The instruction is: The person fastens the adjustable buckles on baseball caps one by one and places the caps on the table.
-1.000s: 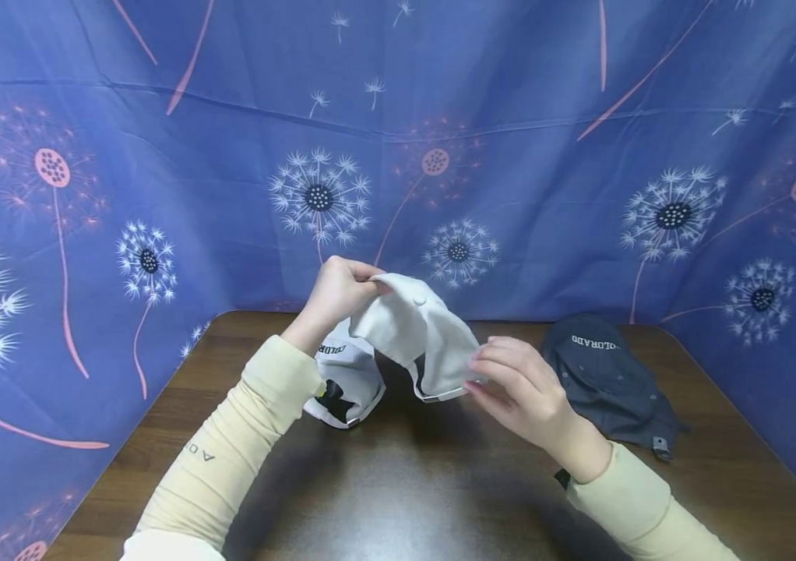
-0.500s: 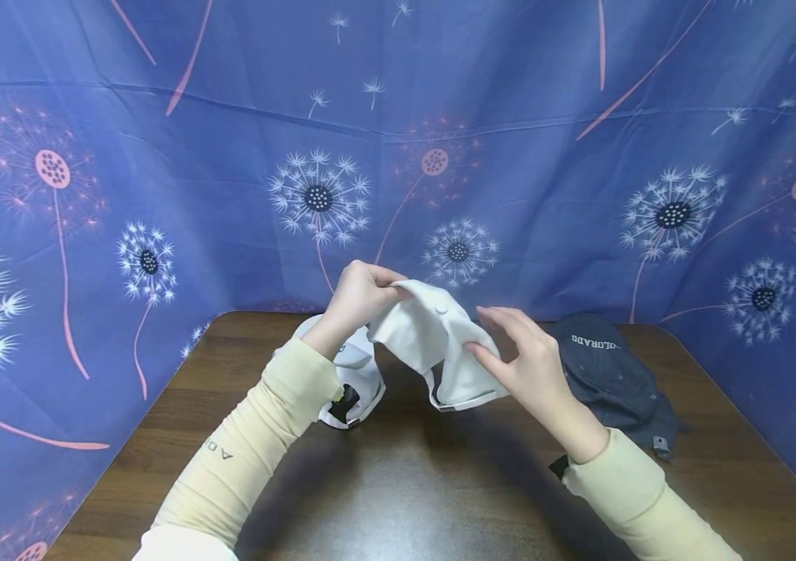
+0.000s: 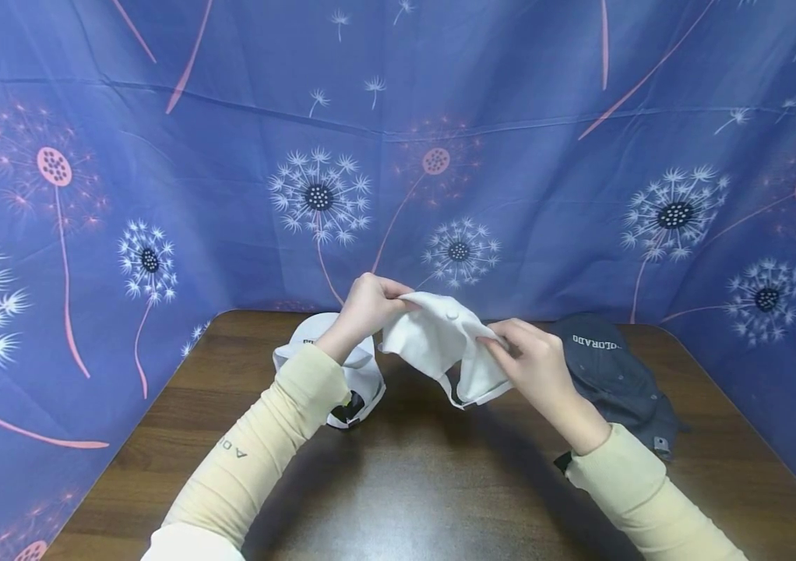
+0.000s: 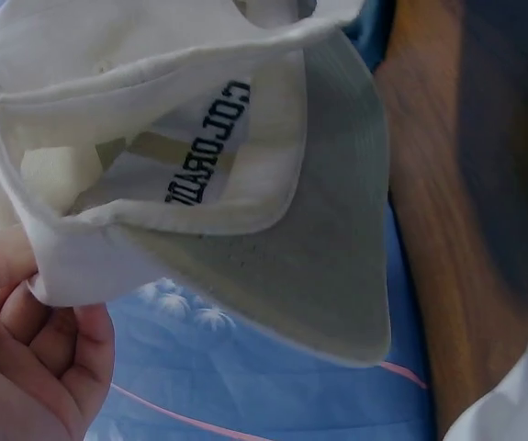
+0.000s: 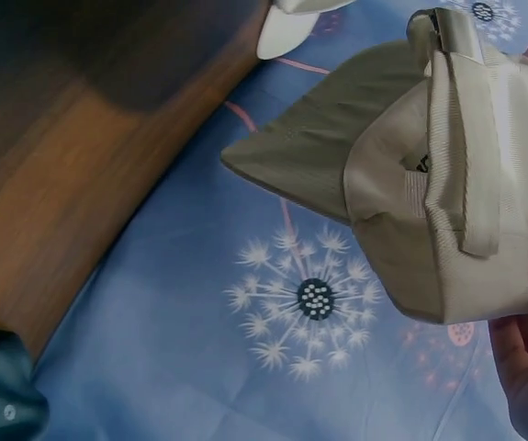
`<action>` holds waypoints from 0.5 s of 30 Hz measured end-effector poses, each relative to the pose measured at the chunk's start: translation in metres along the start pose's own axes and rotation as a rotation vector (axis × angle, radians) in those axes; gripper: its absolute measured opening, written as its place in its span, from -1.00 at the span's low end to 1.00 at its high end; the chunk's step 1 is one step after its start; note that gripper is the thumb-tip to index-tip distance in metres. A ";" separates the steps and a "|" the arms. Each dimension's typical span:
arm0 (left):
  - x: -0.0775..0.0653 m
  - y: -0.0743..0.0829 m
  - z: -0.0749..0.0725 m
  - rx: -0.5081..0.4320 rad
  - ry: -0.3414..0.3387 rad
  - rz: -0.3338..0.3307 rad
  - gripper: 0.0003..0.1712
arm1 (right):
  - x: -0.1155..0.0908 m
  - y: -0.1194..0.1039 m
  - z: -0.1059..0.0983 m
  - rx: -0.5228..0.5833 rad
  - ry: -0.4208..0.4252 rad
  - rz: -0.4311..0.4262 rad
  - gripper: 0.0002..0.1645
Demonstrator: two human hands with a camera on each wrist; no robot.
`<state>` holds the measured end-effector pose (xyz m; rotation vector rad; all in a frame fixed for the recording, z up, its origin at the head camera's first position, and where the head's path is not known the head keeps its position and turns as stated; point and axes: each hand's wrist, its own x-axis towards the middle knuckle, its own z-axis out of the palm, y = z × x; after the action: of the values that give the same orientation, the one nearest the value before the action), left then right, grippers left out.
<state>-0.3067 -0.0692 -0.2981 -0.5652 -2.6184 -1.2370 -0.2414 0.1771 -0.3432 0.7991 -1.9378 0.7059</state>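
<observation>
A white baseball cap [image 3: 429,339] hangs above the table between both hands. My left hand [image 3: 368,308] pinches its left side, and my right hand [image 3: 540,366] grips the right side with thumb and fingers. In the left wrist view the cap [image 4: 337,276] shows its greyish brim underside and dark "COLORADO" lettering inside the crown. From the right wrist, the cap [image 5: 484,220] shows its rear strap and metal buckle. Behind my left forearm a second white cap [image 3: 317,327] lies on the table, partly covered.
A dark navy cap [image 3: 608,378] with white "COLORADO" lettering lies at the right of the brown wooden table [image 3: 398,483]. A blue dandelion-print cloth [image 3: 545,195] hangs behind the table's back edge and round its sides.
Both hands and the held cap have shifted right and slightly lower. My right hand let its fingers spread, then took a fresh grip higher on the cap. More of the second white cap shows.
</observation>
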 end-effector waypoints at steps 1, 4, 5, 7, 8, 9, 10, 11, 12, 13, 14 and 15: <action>0.000 -0.002 0.001 0.001 -0.009 -0.001 -0.85 | -0.001 0.001 0.000 0.003 -0.006 -0.008 -0.83; 0.000 -0.008 0.006 0.007 -0.026 -0.001 -0.85 | -0.004 0.005 0.003 0.001 -0.021 -0.046 -0.81; 0.000 -0.010 0.007 0.010 -0.029 0.000 -0.86 | -0.005 0.007 0.004 -0.001 -0.024 -0.058 -0.80; 0.000 -0.014 0.011 0.025 -0.028 0.005 -0.88 | -0.008 0.010 0.006 0.001 -0.034 -0.077 -0.79; 0.000 -0.017 0.013 0.037 -0.025 0.009 -0.88 | -0.010 0.012 0.008 0.001 -0.035 -0.088 -0.79; 0.000 -0.019 0.015 0.046 -0.025 0.008 -0.89 | -0.012 0.013 0.010 0.004 -0.040 -0.091 -0.80; 0.000 -0.022 0.017 0.059 -0.025 0.008 -0.89 | -0.013 0.015 0.011 0.004 -0.049 -0.091 -0.81; -0.001 -0.024 0.019 0.069 -0.026 0.005 -0.89 | -0.015 0.016 0.012 0.005 -0.057 -0.091 -0.81; -0.001 -0.027 0.021 0.078 -0.031 -0.002 -0.89 | -0.017 0.017 0.014 0.006 -0.066 -0.089 -0.82; -0.002 -0.029 0.022 0.088 -0.037 -0.007 -0.89 | -0.019 0.019 0.015 0.005 -0.072 -0.087 -0.82; -0.002 -0.031 0.024 0.099 -0.041 -0.010 -0.89 | -0.021 0.019 0.017 0.008 -0.078 -0.084 -0.81; -0.003 -0.032 0.025 0.110 -0.045 -0.013 -0.89 | -0.022 0.020 0.018 0.002 -0.085 -0.084 -0.80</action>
<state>-0.3180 -0.0693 -0.3374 -0.5637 -2.7115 -1.0885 -0.2577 0.1820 -0.3738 0.9195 -1.9672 0.6329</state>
